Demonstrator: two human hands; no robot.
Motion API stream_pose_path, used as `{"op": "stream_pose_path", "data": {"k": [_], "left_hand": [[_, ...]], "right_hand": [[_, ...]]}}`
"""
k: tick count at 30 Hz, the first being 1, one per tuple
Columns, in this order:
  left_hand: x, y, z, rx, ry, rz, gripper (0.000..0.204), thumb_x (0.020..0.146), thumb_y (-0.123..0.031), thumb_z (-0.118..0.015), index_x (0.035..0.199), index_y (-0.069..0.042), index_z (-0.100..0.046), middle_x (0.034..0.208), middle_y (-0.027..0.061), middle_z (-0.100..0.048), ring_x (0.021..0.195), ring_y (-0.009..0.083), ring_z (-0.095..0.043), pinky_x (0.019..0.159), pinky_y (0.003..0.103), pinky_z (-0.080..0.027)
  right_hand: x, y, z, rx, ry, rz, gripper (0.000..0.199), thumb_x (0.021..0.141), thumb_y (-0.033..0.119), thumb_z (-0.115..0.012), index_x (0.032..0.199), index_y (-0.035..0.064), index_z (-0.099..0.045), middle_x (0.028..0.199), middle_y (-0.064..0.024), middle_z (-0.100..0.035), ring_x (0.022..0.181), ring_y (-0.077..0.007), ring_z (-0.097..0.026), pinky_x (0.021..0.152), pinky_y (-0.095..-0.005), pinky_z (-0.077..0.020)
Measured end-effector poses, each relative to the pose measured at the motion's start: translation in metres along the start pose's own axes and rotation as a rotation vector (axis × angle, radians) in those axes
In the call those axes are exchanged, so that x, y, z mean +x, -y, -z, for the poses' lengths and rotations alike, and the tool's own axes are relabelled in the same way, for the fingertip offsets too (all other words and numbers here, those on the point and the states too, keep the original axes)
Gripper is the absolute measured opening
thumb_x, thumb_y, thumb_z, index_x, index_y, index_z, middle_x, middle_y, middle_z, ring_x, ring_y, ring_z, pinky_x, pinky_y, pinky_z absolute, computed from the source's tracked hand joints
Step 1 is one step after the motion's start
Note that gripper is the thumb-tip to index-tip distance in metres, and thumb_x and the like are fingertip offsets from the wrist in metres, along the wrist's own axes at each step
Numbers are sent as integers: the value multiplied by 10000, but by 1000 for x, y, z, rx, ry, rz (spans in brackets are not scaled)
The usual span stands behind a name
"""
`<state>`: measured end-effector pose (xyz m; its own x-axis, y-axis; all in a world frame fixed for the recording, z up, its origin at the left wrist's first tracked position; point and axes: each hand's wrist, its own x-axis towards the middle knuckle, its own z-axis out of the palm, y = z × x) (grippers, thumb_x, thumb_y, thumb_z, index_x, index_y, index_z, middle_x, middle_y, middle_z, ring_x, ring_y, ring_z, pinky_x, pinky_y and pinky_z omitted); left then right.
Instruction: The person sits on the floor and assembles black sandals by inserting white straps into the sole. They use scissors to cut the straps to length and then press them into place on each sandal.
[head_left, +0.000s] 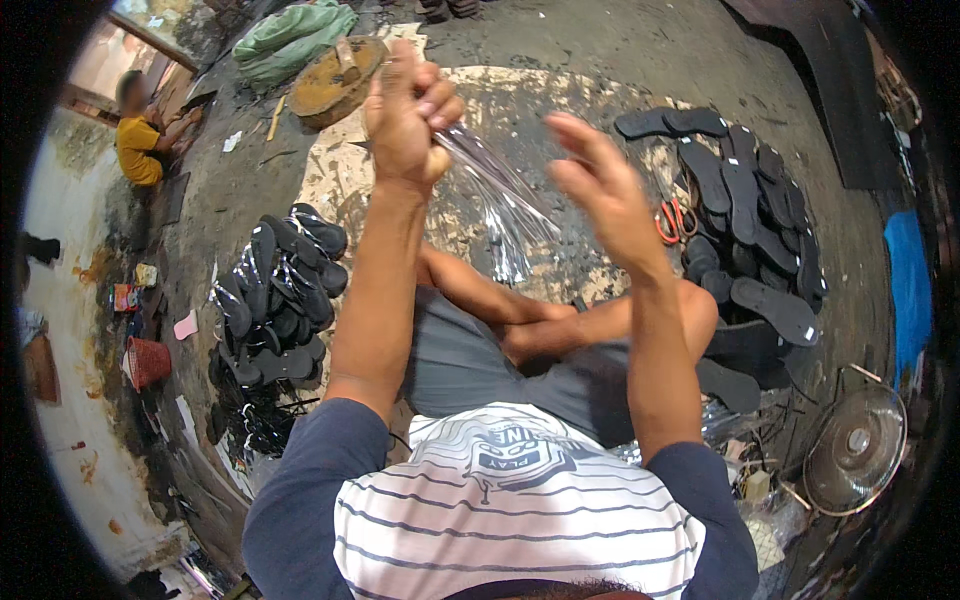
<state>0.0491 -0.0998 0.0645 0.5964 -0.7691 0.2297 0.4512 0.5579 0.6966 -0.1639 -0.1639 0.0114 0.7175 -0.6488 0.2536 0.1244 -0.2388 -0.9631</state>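
My left hand [405, 135] is raised, its fingers closed around the upper end of a bundle of thin, shiny silver strips [497, 185]. The strips fan out down and to the right, over my crossed legs. My right hand [607, 200] is held up to the right of the bundle, apart from it. Its fingers are stretched out, slightly smeared by motion, and nothing shows in it. Scissors with orange-red handles [676, 222] lie on the floor just beyond my right wrist.
Black shoe soles [742, 205] are piled at my right, and black sandals with shiny straps [262, 275] at my left. A round wooden block [335, 85] and a green sack [290, 45] stand far left. A fan [857, 440] is near right. Another person [138, 145] sits far left.
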Motion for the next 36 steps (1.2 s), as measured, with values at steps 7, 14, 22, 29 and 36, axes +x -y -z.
{"op": "stream_pose_path", "data": {"k": [7, 14, 22, 29, 36], "left_hand": [[-44, 52, 4, 235, -113, 318, 267, 1007, -305, -663, 1104, -65, -595, 753, -1, -587, 594, 79, -531, 690, 286, -584], [-47, 73, 54, 311, -16, 376, 244, 1038, -259, -614, 1128, -34, -637, 647, -50, -462, 569, 61, -471, 631, 284, -532], [-42, 102, 60, 605, -17, 438, 313, 997, -382, -670, 1065, -77, -677, 590, -58, -453, 486, 46, -432, 421, 240, -355], [-16, 99, 63, 577, 144, 412, 286, 1019, -334, -643, 1118, -66, -654, 568, -71, -452, 458, 33, -415, 414, 255, -335], [-25, 93, 107, 694, 93, 352, 255, 1027, -293, -632, 1133, -61, -651, 566, -81, -457, 458, 23, -408, 417, 255, -313]], "right_hand": [[-6, -46, -53, 100, 240, -275, 326, 1052, 366, -568, 1057, 41, -541, 749, 3, -574, 694, -105, -585, 615, -299, -471], [9, -175, 36, 74, 481, -158, 459, 1061, 404, -542, 1238, -6, -649, 1080, -52, -669, 878, -179, -625, 835, -366, -503], [-33, -313, 209, -1469, 39, -855, 341, 895, 300, -693, 1033, -8, -742, 1174, -228, -702, 1043, -399, -690, 931, -474, -536], [-10, -296, 233, -762, -264, -959, 298, 809, 303, -734, 835, 8, -703, 803, -120, -711, 686, -218, -687, 635, -365, -519], [-24, -72, 14, 437, 77, -498, 516, 1027, 560, -514, 1142, 61, -584, 961, -19, -594, 838, -101, -554, 767, -278, -474]]}}
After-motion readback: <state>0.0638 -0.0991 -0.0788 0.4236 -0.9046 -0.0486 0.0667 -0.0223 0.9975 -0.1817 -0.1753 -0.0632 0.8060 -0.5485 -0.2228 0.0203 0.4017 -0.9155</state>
